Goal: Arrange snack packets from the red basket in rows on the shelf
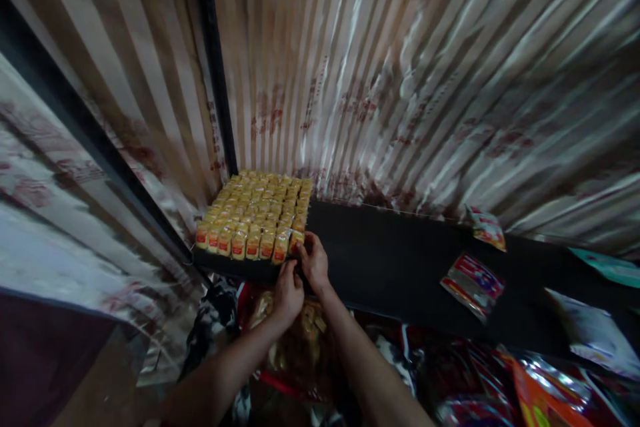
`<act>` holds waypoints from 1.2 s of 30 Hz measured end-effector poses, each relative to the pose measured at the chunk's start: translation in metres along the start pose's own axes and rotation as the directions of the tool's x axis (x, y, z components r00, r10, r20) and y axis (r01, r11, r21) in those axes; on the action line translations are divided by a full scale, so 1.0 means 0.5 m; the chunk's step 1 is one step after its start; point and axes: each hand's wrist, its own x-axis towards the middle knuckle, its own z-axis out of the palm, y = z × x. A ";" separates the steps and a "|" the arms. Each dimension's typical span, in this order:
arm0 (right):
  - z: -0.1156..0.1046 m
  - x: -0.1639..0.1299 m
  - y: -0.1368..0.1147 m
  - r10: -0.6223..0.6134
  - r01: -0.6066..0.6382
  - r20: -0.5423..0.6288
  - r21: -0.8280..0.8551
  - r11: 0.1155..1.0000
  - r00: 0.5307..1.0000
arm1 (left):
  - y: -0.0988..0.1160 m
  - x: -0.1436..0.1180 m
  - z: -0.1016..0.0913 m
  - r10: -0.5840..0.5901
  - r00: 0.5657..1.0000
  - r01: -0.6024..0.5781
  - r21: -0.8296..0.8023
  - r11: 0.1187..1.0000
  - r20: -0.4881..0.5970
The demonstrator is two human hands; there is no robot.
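- Fingers of the left hand [289, 290] and the right hand [313, 260] curl together at the front right corner of the block of yellow packets [255, 213]; they seem to pinch the end packet [295, 240] of the front row, though blur hides exactly which fingertips touch it.
- Corrugated metal wall [400, 80] rises right behind the block, so a hard push from the front would jam the rear rows against it and could buckle the neat grid.
- Black shelf [380, 253] carries the block at its left end, front row close to the edge; a tug toward the body could tip several packets off into the heap of bagged goods [300, 347] below.
- Packets in the block stand upright and tightly side by side, so pulling one out carelessly could drag or topple its neighbours.
- Loose red pouch [473, 283] lies well apart to the right, and a smaller pouch [486, 227] sits beside the wall; neither is at risk from the hands.
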 end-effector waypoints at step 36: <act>0.028 -0.023 0.026 -0.009 0.009 -0.027 0.002 1.000 1.000 | -0.035 -0.001 0.000 0.221 0.969 -0.191 -0.229 0.954 0.114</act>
